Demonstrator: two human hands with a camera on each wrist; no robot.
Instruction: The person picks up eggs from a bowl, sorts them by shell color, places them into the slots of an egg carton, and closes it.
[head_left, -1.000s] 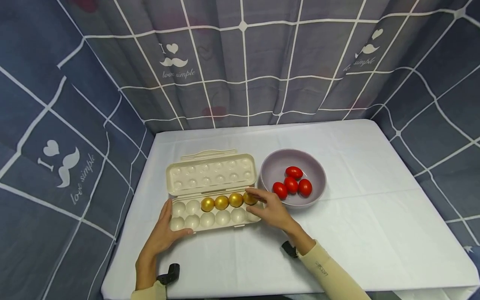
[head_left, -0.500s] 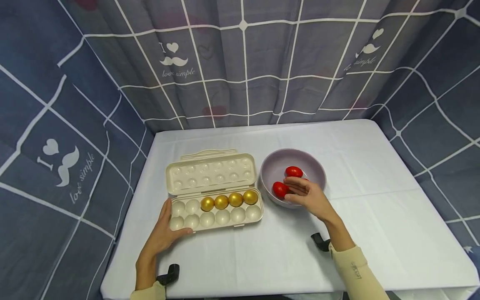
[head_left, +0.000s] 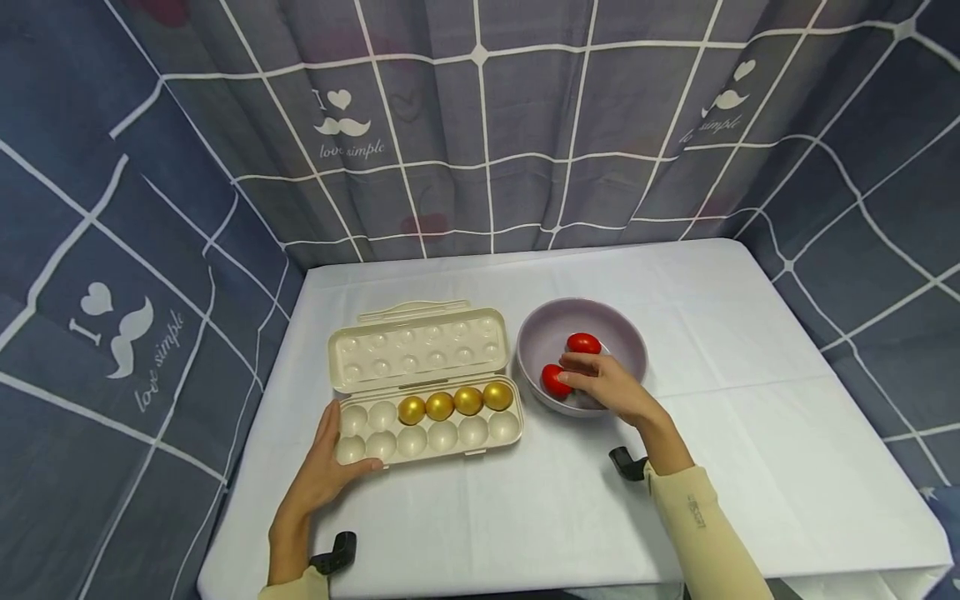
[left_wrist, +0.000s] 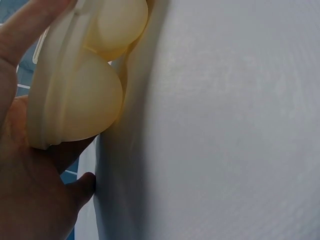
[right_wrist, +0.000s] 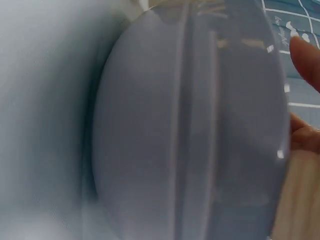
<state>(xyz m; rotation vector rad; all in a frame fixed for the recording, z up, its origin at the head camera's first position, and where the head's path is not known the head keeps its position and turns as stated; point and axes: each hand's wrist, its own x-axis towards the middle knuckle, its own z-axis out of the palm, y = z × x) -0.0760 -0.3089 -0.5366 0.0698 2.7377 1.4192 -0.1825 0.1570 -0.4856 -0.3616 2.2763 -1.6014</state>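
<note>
A cream egg carton lies open on the white table, with several gold eggs in its back row. My left hand holds the carton's front left corner, thumb on top. In the left wrist view the carton rests against my left hand. My right hand reaches into the lilac bowl, its fingers curled down over red eggs hidden beneath it. Two red eggs show: one behind the hand and one by the thumb. The right wrist view shows the bowl's outer wall and a fingertip.
The carton's lid lies flat behind the tray. A white cloth covers the table, bare to the right and front. Dark checked curtains close in the back and both sides.
My right hand left the gold eggs at the carton's right end and moved right into the bowl, settling over the red eggs. My left hand stayed on the carton.
</note>
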